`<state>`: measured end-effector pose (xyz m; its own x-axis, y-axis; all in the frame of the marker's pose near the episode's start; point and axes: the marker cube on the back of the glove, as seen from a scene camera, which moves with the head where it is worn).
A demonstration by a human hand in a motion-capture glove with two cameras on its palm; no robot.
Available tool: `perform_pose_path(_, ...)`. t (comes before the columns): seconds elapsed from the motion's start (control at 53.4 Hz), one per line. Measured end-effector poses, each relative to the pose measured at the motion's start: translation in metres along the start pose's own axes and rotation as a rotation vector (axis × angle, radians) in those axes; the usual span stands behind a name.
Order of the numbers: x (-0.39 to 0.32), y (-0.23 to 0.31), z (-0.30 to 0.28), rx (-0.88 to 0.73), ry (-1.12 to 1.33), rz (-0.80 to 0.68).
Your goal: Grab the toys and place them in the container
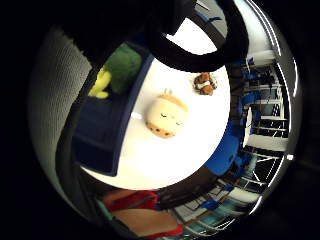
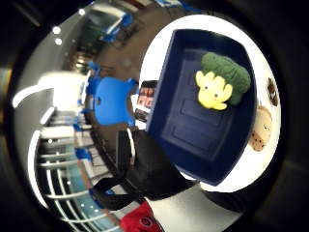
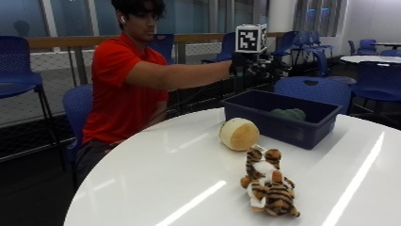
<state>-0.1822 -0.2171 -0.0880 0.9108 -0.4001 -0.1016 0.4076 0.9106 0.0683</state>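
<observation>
In the outside view the gloved right hand (image 3: 251, 66) is raised in the upper middle of the frame, above the near rim of the dark blue rectangular plastic container (image 3: 276, 126), which sits at centre right on the round white table (image 3: 156, 179). Whether its fingers are open or curled I cannot tell from any view; nothing appears to be held. Inside the container lies one toy, a green-topped plush broccoli with a yellow face (image 2: 223, 82), resting toward one end with the rest of the floor bare. Two toys remain on the table. The round cream-and-tan plush with a sleepy face and brown spots (image 3: 238, 133) sits just beside the container's near wall, below and left of the hand in the outside view. The orange-and-black striped plush tiger (image 3: 268, 187) lies well apart, at the lower centre of that frame, its long axis running from the container toward the table's near edge. The coming move likely turns on the round plush being the nearer target: the hand would have to drop down and slightly away from the container to reach it.
</observation>
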Motion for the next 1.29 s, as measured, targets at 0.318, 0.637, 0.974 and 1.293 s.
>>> perform_pose_path(0.318,0.051,0.026,0.013,-0.031,-0.074,0.246)
perform_pose_path(0.637,0.099,0.043,0.039,-0.065,-0.084,0.324)
perform_pose_path(0.974,0.118,0.044,0.072,-0.101,-0.085,0.372)
perform_pose_path(1.293,0.133,0.041,0.107,-0.146,-0.104,0.441)
